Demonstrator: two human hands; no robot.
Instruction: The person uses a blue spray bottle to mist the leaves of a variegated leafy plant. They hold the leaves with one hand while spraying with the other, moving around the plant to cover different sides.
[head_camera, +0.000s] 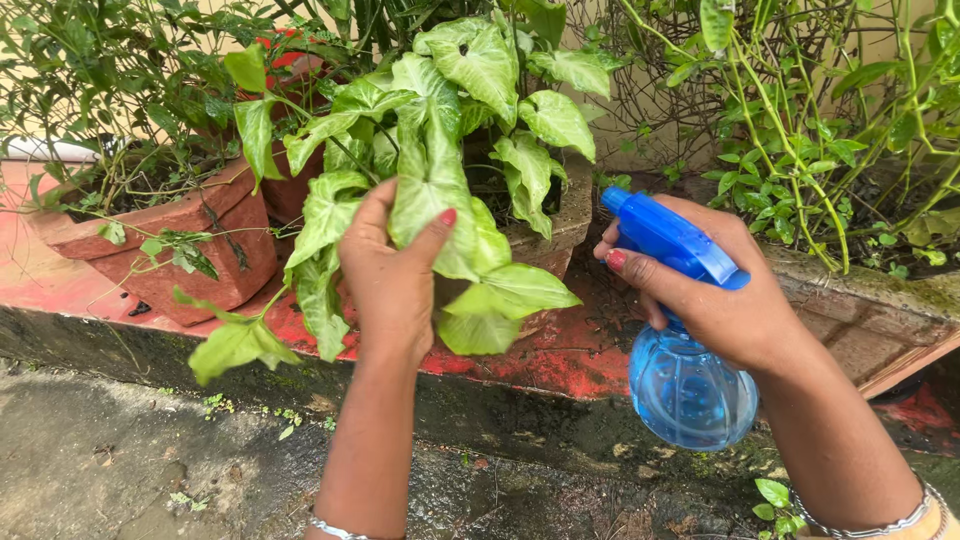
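Left hand (392, 272) pinching leaf (432, 190) (thumb up); right hand (715, 290) gripping sprayer (680, 350).

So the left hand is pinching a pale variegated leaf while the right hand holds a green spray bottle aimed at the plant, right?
Not quite: the spray bottle is blue, not green, as the head view shows. The rest holds: the left hand pinches a pale variegated leaf, and the right hand holds the bottle with its nozzle toward the plant.
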